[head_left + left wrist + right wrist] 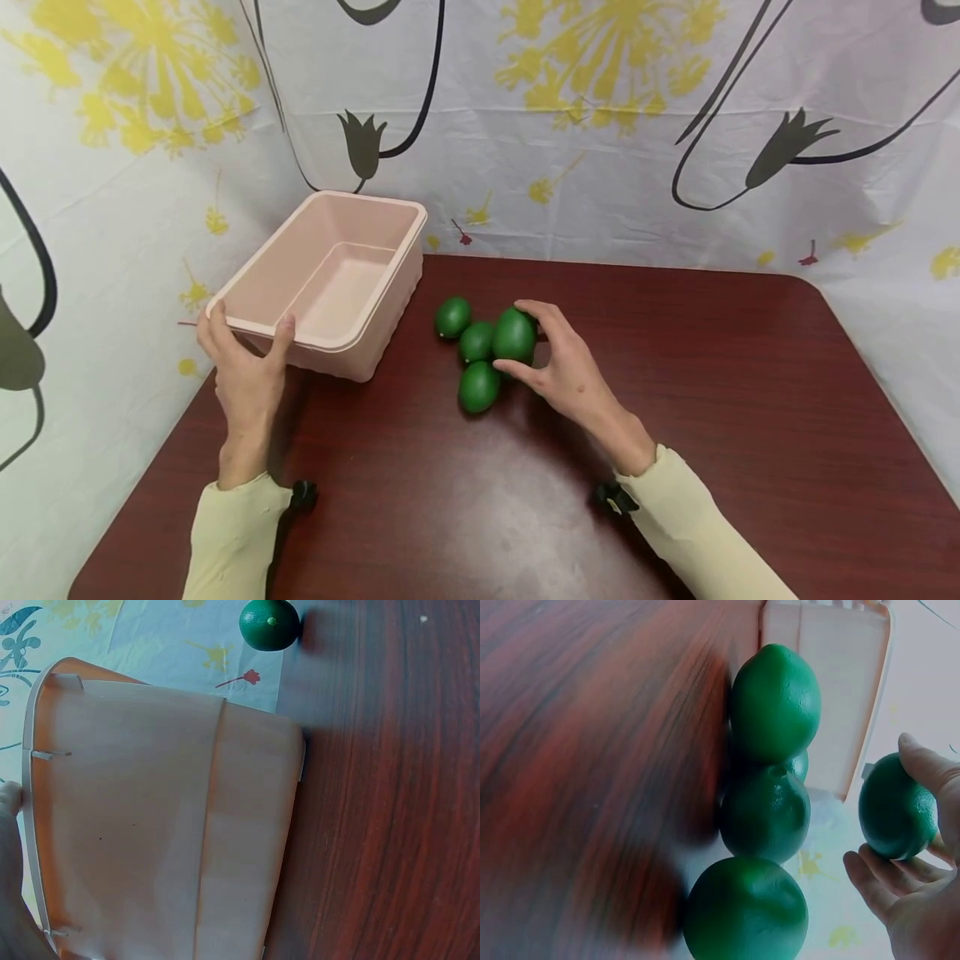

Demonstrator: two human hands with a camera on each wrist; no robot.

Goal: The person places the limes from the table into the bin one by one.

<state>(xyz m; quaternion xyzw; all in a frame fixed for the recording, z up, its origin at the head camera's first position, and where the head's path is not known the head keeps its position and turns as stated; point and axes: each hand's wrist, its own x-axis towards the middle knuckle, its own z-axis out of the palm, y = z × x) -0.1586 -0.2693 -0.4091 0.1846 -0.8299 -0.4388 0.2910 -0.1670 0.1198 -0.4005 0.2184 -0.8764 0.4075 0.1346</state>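
Note:
My right hand (pixel 573 375) holds a green lime (pixel 514 336) between thumb and fingers. In the right wrist view that lime (pixel 897 807) is off the table, beside the others. Several more limes lie close together on the table, among them a far one (pixel 453 317), a middle one (pixel 477 342) and a near one (pixel 478 387). At the left, my left hand (pixel 247 375) grips the near rim of a pale pink plastic bin (pixel 396 283), thumb and fingertips over the edge. The bin's inside shows no contents. The left wrist view shows its outer wall (pixel 135 817).
The dark red wooden table (pixel 712 400) stretches to the right and front. A white cloth (pixel 600 192) with yellow and grey flower prints hangs behind it and along the sides. The bin stands near the table's back left edge.

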